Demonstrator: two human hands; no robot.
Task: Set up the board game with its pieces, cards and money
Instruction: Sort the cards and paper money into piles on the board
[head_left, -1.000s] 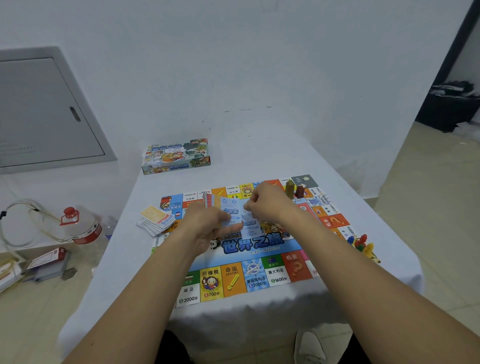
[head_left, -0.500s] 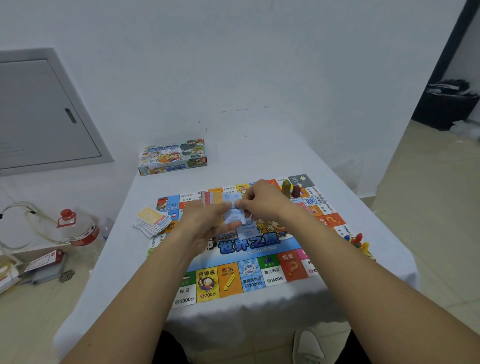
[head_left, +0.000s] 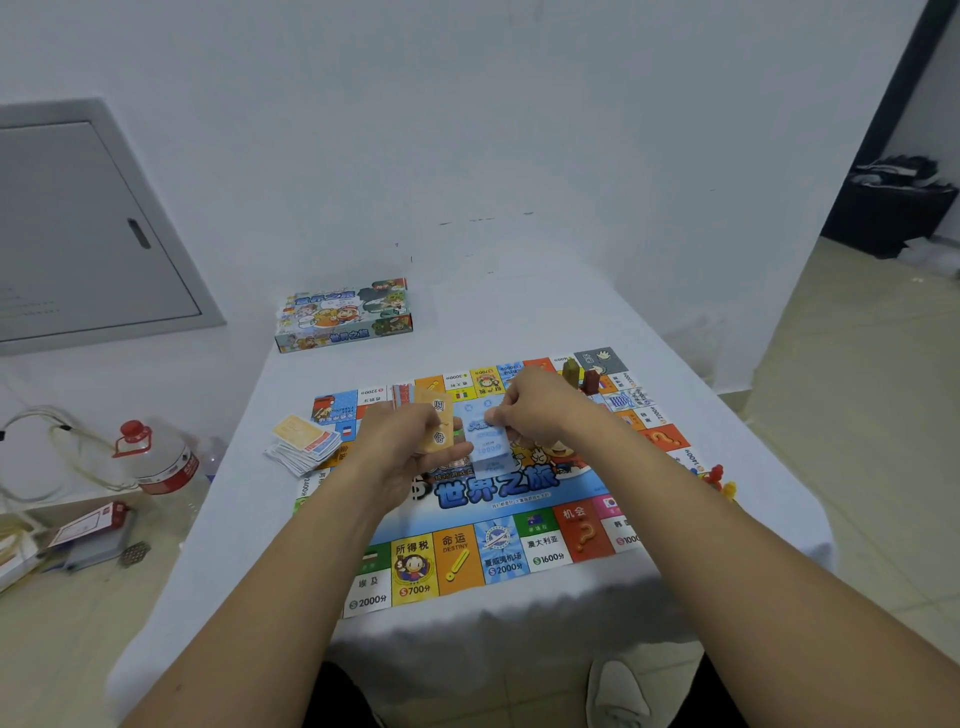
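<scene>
I see the colourful paper game board (head_left: 498, 499) lying flat on the white-clothed surface (head_left: 519, 312), its near edge close to me. Above its middle, my left hand (head_left: 400, 447) grips a fanned stack of paper money (head_left: 423, 410), orange note foremost, while my right hand (head_left: 540, 410) pinches a pale blue note (head_left: 488, 441) just beside that stack. A loose pile of small cards (head_left: 306, 444) sits at the board's left edge. Tall olive and dark red pieces (head_left: 579, 371) stand at the far right corner. The illustrated game box (head_left: 345, 314) rests beyond the board.
</scene>
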